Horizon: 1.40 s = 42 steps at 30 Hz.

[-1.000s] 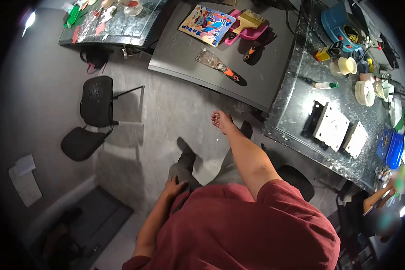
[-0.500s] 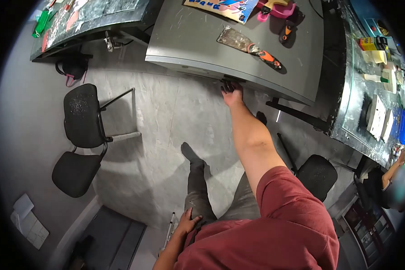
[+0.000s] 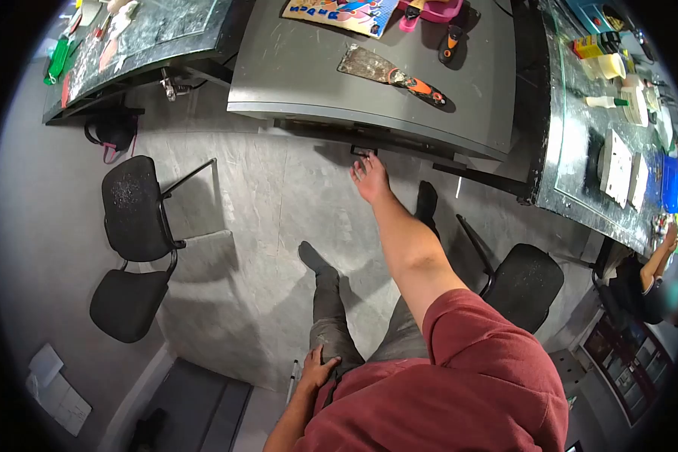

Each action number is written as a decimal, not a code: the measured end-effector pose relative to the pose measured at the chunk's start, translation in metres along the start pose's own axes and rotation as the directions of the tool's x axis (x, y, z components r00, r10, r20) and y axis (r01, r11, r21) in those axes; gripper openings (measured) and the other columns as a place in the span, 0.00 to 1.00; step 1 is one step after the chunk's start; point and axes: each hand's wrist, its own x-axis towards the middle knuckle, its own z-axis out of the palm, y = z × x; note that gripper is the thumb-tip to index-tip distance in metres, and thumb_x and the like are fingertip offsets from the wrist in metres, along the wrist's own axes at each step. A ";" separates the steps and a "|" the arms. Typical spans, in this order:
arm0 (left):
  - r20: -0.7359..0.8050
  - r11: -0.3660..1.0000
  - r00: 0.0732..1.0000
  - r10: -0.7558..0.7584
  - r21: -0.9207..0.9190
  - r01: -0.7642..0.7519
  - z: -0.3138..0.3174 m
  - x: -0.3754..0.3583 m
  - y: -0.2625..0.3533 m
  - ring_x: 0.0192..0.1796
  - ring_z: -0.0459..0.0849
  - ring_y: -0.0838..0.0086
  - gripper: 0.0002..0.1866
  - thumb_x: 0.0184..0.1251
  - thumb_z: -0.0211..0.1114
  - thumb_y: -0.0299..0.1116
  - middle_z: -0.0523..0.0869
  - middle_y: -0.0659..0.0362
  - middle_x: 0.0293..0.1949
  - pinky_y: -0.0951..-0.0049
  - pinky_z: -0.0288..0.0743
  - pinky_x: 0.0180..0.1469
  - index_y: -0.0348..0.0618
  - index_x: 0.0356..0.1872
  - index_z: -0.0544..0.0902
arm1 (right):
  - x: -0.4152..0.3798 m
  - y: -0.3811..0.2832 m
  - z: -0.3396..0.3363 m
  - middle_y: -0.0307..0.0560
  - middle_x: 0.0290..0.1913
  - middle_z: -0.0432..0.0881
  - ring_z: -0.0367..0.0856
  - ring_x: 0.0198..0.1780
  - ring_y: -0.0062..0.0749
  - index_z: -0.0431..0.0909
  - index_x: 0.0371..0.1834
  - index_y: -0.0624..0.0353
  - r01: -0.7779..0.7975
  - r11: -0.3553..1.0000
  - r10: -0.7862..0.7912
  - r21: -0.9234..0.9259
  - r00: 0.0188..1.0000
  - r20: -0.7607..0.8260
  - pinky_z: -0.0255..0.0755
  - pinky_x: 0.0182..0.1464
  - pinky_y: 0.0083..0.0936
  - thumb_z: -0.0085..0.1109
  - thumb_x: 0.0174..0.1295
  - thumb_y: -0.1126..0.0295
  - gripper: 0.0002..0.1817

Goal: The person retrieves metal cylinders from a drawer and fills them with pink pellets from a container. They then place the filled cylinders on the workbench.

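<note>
My right hand reaches out at arm's length to the front of a grey table. Its fingers hook on a small dark drawer handle just under the table's edge, where a dark drawer front shows. My left hand rests flat on my left thigh and holds nothing. On the grey table lie a putty knife with an orange and black handle, a colourful picture, a pink dustpan and a black and orange tool.
A black chair stands to the left and another beside my right leg. A glass-topped table on the right carries white blocks, bottles and tape. Another person sits at the far right. A second cluttered table is at the top left.
My right arm stretched from mid-air to the table's front and took the drawer handle, then drew back a little with it. My view shifted over the floor. My left hand stayed on my thigh.
</note>
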 end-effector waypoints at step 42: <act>-0.328 0.645 0.792 0.515 -0.461 -0.610 -0.024 0.047 0.201 0.63 0.74 0.63 0.31 0.65 0.69 0.38 0.76 0.51 0.59 0.63 0.70 0.64 0.37 0.65 0.70 | -0.128 -0.085 -0.099 0.37 0.48 0.83 0.81 0.46 0.23 0.74 0.59 0.52 0.137 0.657 0.037 -0.742 0.976 0.214 0.74 0.49 0.24 0.62 0.64 0.71 0.20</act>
